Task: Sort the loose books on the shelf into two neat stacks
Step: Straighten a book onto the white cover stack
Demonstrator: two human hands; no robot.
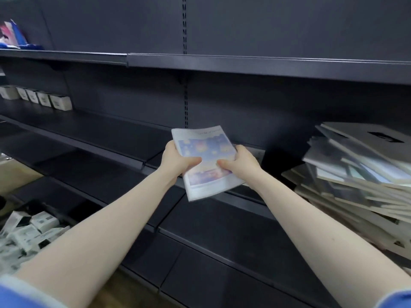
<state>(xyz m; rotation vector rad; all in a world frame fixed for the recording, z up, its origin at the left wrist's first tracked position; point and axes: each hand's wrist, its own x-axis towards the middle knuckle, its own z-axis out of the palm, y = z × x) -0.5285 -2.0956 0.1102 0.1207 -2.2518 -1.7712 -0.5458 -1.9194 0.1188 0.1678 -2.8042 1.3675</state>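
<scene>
Head view: both arms reach forward, bare to the blue sleeves at the bottom corners. The left hand (175,158) grips the left edge of one book (205,150), thumb curled over the cover and fingers hidden beneath. The right hand (239,162) grips the right edge the same way, thumb on the cover. The book is pale with a blurred blue and pink picture, tilted with its far end up, held in the air just above the front lip of the shelf (106,134), between the two hands. A messy pile (355,170) of books lies on the same shelf at the right, well apart from the held one; the books in it are skewed and overlapping, too blurred to count. Five white boxes (42,98) stand in a row at the left on that shelf. Lower left, a heap of white packs (29,234) lies loose, too many and too blurred to count. Top left, a few colourful items (13,34) lean on the upper shelf
</scene>
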